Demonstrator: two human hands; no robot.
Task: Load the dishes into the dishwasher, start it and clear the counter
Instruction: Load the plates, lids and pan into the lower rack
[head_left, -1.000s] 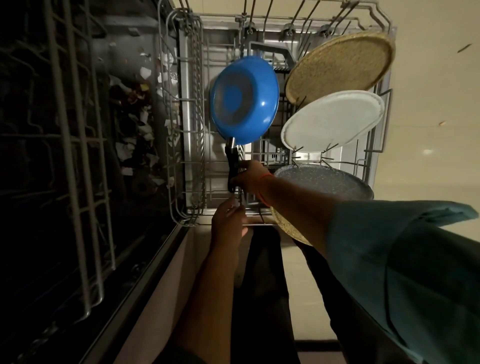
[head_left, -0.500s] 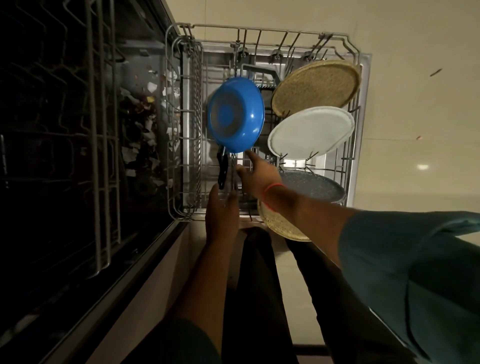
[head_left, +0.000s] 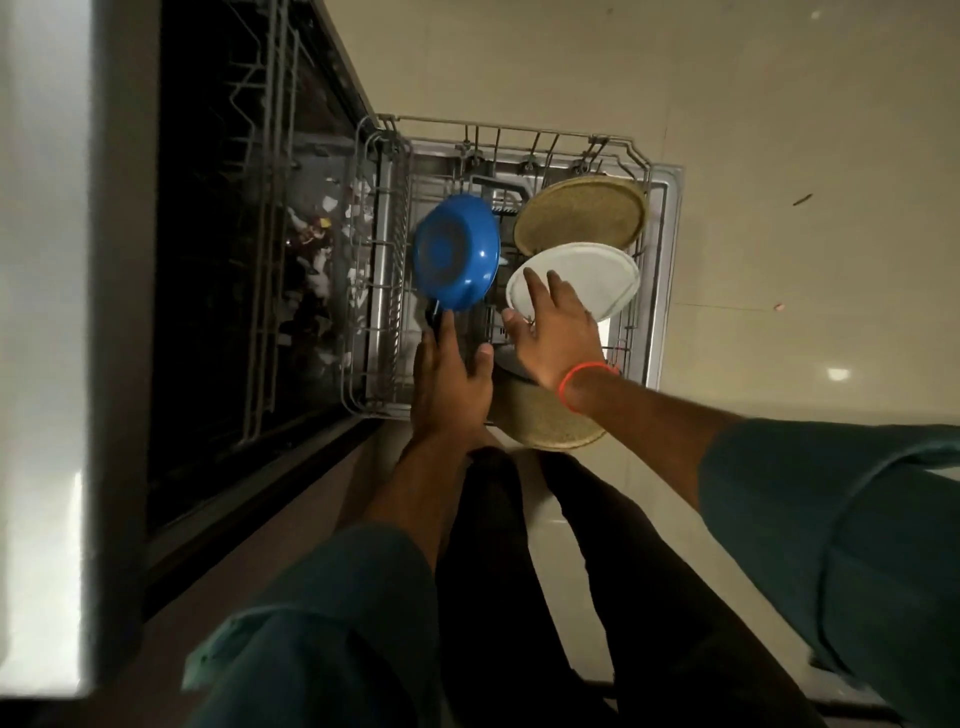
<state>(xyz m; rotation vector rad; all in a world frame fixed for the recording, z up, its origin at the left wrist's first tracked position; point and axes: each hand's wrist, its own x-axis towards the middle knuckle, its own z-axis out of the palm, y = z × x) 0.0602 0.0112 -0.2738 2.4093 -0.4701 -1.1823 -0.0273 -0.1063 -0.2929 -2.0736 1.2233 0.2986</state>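
Note:
The dishwasher's lower rack (head_left: 498, 127) is pulled out over the floor. A blue pan (head_left: 457, 252) stands on edge in its left side, black handle pointing toward me. My left hand (head_left: 449, 384) lies over that handle with straight fingers and the thumb spread. My right hand (head_left: 558, 338) hovers open, fingers spread, over the near edge of a white plate (head_left: 592, 275). Behind it stands a tan plate (head_left: 582, 213). Another tan plate (head_left: 550, 421) stands at the near end. A grey plate (head_left: 511, 361) is mostly hidden under my right hand.
The dishwasher's dark interior with its upper wire rack (head_left: 270, 208) lies to the left. A pale counter edge (head_left: 41, 364) runs down the far left. Beige floor tiles (head_left: 779, 208) surround the rack on the right; my legs stand just below it.
My right hand let go of the pan handle and moved right, opening over the white plate. My left hand stays at the handle. The view has pulled back from the rack.

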